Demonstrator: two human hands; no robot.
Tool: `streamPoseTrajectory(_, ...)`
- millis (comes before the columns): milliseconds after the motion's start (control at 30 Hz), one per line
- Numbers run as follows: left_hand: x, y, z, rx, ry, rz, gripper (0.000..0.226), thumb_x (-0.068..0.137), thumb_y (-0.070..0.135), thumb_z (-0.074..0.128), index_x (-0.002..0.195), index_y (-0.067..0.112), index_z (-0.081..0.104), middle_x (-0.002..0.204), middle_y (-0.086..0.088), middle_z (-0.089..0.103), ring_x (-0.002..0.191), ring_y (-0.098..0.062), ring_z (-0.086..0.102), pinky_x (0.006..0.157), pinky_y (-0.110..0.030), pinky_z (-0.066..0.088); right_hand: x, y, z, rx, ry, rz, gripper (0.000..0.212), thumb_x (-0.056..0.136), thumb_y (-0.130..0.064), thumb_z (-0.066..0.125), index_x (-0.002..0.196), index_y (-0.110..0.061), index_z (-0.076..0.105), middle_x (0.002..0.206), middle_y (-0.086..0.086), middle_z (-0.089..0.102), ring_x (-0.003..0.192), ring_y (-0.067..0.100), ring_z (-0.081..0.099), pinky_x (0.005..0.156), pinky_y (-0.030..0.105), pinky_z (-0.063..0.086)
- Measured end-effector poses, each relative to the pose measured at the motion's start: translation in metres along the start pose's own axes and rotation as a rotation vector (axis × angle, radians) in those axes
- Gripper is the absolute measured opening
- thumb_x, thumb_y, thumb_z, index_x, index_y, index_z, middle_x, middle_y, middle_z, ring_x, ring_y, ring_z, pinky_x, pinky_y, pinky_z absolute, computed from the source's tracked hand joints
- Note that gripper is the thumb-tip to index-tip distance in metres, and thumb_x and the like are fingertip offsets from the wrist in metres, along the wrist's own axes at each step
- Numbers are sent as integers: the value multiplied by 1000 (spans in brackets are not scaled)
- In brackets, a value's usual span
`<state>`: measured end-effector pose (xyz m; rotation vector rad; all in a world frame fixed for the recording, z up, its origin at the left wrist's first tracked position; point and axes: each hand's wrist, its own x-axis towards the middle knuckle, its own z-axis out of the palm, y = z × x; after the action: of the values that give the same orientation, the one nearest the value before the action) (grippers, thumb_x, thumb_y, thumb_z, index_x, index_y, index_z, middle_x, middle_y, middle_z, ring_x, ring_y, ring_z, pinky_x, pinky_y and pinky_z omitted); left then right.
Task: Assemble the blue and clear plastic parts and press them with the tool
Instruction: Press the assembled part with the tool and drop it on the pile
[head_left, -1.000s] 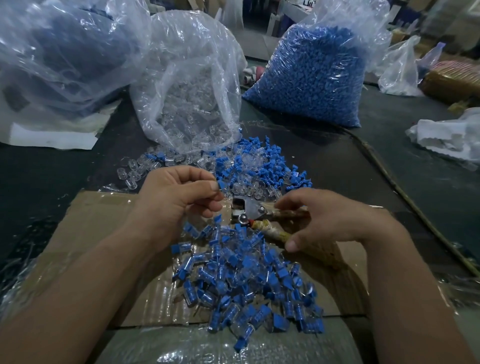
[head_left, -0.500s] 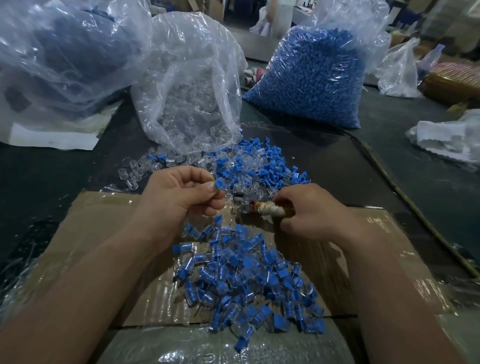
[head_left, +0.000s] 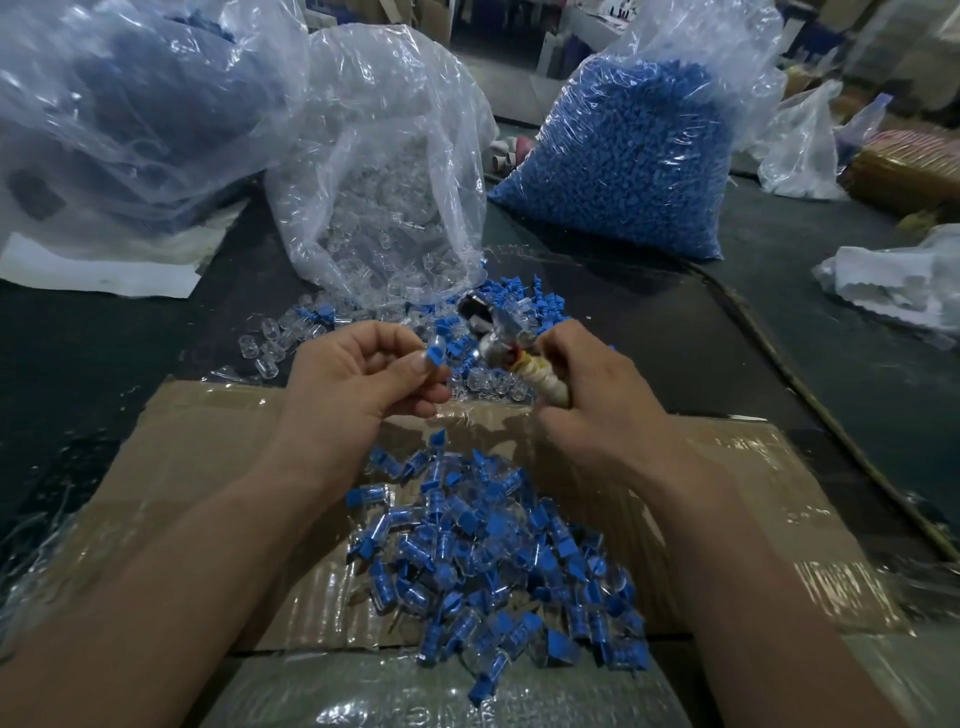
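My left hand (head_left: 358, 374) pinches a small blue and clear plastic part (head_left: 434, 354) between thumb and forefinger, held up above the cardboard. My right hand (head_left: 597, 395) grips the taped handles of a metal pressing tool (head_left: 496, 335), raised with its jaws pointing up and left, close to the part. A heap of joined blue and clear pieces (head_left: 498, 561) lies on the cardboard (head_left: 208, 467) below both hands. Loose blue and clear parts (head_left: 530, 301) lie spread on the dark table behind the hands.
An open clear bag of clear parts (head_left: 384, 208) stands behind the hands, a full bag of blue parts (head_left: 634, 156) to its right. A large plastic bag (head_left: 119, 104) fills the far left. White crumpled plastic (head_left: 893, 286) lies at the right edge.
My right hand closed on the tool's handles and lifted it off the cardboard toward the part. My left hand kept the part pinched and stayed nearly in place.
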<state>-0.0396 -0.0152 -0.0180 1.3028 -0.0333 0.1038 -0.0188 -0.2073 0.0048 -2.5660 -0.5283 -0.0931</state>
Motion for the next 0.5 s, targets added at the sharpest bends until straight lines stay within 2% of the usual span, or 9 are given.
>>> streamPoseTrajectory(167, -1, 0, 1, 54, 14, 59, 6, 70, 6, 60, 75, 10, 60, 63, -4, 69, 57, -14, 66, 52, -17, 52, 0, -4, 5, -4, -72, 3, 26, 74, -12, 58, 92, -22, 41, 81, -12, 43, 72, 6, 42, 58, 22, 32)
streamPoseTrajectory(367, -1, 2, 3, 102, 30, 76, 15, 80, -5, 56, 76, 9, 60, 62, -3, 68, 56, -12, 65, 52, -17, 52, 0, -8, 6, 24, -115, 13, 27, 76, -15, 60, 92, -25, 41, 83, -13, 43, 75, 4, 42, 60, 22, 33)
streamPoseTrajectory(500, -3, 5, 5, 108, 51, 88, 18, 80, -7, 56, 75, 10, 59, 59, -1, 66, 54, -11, 63, 52, -17, 52, -1, -11, 6, -11, -148, -15, 24, 78, -17, 60, 86, -27, 39, 79, -14, 42, 71, 2, 40, 58, 23, 29)
